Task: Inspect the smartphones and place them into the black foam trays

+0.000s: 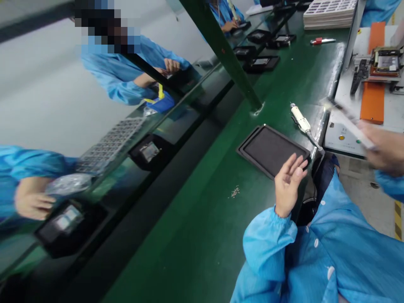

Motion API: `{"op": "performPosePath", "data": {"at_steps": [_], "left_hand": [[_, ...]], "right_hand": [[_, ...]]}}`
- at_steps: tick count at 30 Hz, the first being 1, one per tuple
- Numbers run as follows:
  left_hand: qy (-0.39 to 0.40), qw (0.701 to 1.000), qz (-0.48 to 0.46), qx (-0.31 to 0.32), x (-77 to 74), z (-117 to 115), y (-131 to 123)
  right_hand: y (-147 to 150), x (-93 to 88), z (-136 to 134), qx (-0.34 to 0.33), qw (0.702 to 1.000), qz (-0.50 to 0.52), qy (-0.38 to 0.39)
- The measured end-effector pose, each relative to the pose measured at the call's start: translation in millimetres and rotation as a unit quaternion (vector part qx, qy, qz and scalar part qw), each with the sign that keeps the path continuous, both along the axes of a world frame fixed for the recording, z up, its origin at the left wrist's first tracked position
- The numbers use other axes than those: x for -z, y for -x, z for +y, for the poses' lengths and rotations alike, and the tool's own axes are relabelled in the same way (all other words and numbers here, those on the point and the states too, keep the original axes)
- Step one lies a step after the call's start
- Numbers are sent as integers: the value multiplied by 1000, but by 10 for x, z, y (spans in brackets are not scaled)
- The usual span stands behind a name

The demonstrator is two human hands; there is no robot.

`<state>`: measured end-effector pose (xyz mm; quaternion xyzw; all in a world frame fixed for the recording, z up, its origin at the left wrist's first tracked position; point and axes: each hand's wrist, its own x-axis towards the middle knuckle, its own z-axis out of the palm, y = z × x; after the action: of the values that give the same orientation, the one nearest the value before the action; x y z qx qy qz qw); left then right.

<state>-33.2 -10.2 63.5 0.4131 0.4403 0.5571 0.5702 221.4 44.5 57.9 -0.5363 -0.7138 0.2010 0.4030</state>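
My left hand [288,183] is raised at the near edge of a black rectangular tray [273,149], palm turned up and fingers apart, with nothing in it. The tray lies on the green bench, its flat inside bare. To the right, my right hand [386,147] is smeared by motion and closed round a long white tool [356,128] with a darker section towards its pale far end; its exact kind is too blurred to tell. Beyond the tray a cream electric screwdriver [301,119] rests on the bench, its cable running off the edge. Several tiny screws [235,192] are scattered left of the tray.
A green post [240,75] rises from the bench [202,235]. Left of it a conveyor carries black trays [150,151] with devices. Co-workers in blue sit across it. A machine with an orange strip [372,103] stands right. A red pen [322,41] and stacked white sheets [330,16] lie far back.
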Motion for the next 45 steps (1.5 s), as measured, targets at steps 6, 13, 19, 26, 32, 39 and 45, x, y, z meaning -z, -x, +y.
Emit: {"op": "performPosePath", "data": {"at_steps": [6, 13, 19, 26, 32, 39, 45], "left_hand": [[43, 976, -124, -173, 158, 152, 157], [39, 960, -145, -235, 289, 59, 509], [28, 969, -132, -208, 251, 73, 478], [18, 977, -127, -173, 254, 91, 419], [27, 979, -118, -162, 230, 59, 380], [44, 977, -37, -205, 281, 83, 509], [104, 931, 146, -319, 491, 12, 721]], "right_hand": [[1154, 210, -159, -297, 935, -66, -182], [1143, 358, -105, -122, 967, 217, 59], [1307, 303, -112, -184, 789, 432, 397], [1423, 313, -145, -229, 737, 438, 461], [1432, 343, -191, -238, 728, 454, 456], [1394, 279, -41, -221, 797, 432, 361], [1462, 217, 296, -149, 978, 121, -83]]}}
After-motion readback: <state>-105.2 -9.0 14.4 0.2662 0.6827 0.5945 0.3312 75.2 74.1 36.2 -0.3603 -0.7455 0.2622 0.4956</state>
